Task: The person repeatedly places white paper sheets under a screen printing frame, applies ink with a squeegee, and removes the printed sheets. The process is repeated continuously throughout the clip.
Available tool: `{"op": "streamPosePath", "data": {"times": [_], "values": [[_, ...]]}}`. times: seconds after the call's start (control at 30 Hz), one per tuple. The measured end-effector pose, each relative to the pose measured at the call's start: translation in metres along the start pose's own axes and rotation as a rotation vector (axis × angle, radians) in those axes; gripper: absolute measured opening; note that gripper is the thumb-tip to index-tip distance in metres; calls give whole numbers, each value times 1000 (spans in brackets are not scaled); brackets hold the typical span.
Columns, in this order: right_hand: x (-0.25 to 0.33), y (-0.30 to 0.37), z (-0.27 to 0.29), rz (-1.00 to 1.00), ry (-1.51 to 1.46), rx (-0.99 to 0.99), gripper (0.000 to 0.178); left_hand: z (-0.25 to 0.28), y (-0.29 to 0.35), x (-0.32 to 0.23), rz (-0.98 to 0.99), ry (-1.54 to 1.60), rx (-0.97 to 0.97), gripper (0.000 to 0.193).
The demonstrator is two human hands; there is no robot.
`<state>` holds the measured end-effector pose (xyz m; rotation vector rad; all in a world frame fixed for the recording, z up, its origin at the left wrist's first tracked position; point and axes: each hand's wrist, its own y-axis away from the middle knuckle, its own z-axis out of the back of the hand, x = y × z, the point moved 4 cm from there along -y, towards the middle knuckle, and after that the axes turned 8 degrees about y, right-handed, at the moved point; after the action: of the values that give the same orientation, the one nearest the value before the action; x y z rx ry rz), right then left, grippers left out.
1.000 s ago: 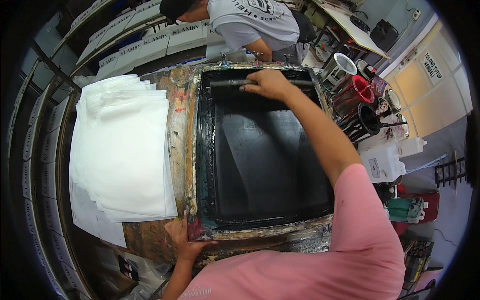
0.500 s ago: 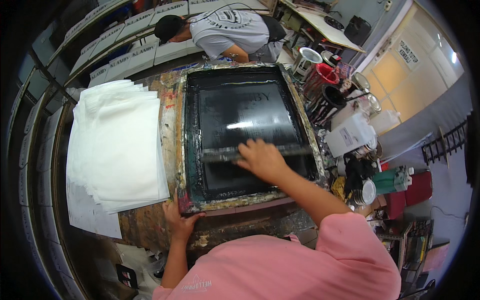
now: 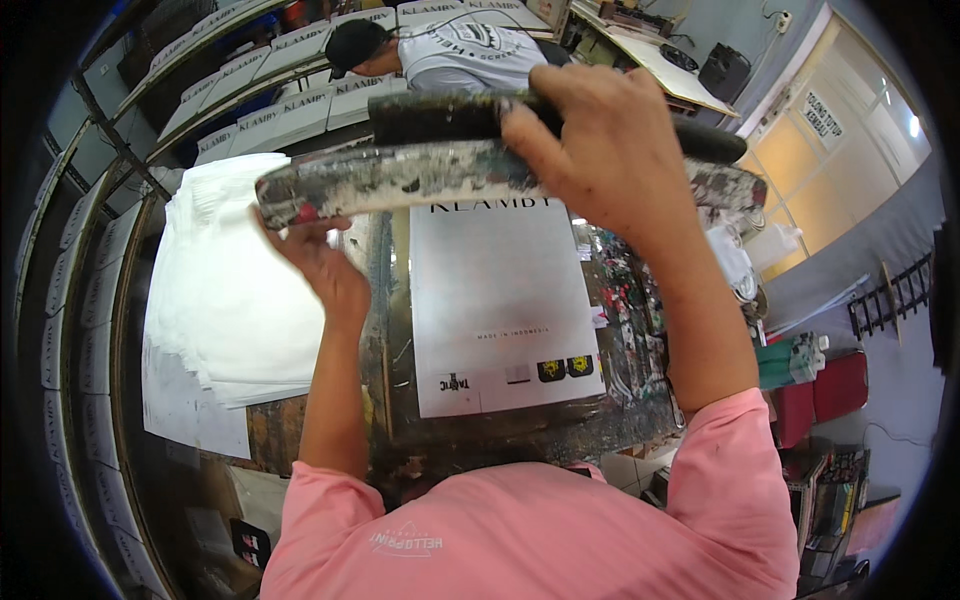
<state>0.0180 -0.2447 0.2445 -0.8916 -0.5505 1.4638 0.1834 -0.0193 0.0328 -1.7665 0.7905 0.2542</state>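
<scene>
A paint-stained screen printing frame (image 3: 400, 178) is tilted up from the table, its near edge raised toward me. My left hand (image 3: 325, 262) is closed on its left near corner, fingers partly hidden behind the wood. Wrapped over a dark squeegee (image 3: 435, 117) just above that edge is my right hand (image 3: 610, 150); whether it also grips the frame I cannot tell. Under the raised frame lies a white sheet (image 3: 500, 280) with dark lettering across its top and small printed marks lower down. A thick stack of white sheets (image 3: 240, 290) rests to the left.
Racks with printed white sheets (image 3: 255, 125) line the left and back. Another person (image 3: 465, 60) bends over behind the frame. At the right are a green-filled container (image 3: 790, 362), a red chair (image 3: 838, 385) and a door (image 3: 845, 120). The worktop (image 3: 640, 330) is paint-spattered.
The screen frame has swung up from the table, uncovering the printed sheet. My left hand rose with its corner. My right hand and the squeegee moved up with the frame.
</scene>
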Motion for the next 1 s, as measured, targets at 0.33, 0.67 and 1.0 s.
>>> {"op": "streamPosePath", "data": {"times": [0.33, 0.67, 1.0], "values": [[-18, -70, 7, -251, -20, 309, 51, -34, 35, 273, 197, -689, 761, 26], [-29, -75, 1, -159, -179, 248, 51, -33, -21, 220, 551, -262, 642, 14], [-9, -4, -4, -146, -48, 117, 49, 294, 14, 78, 422, -716, -27, 21]]}}
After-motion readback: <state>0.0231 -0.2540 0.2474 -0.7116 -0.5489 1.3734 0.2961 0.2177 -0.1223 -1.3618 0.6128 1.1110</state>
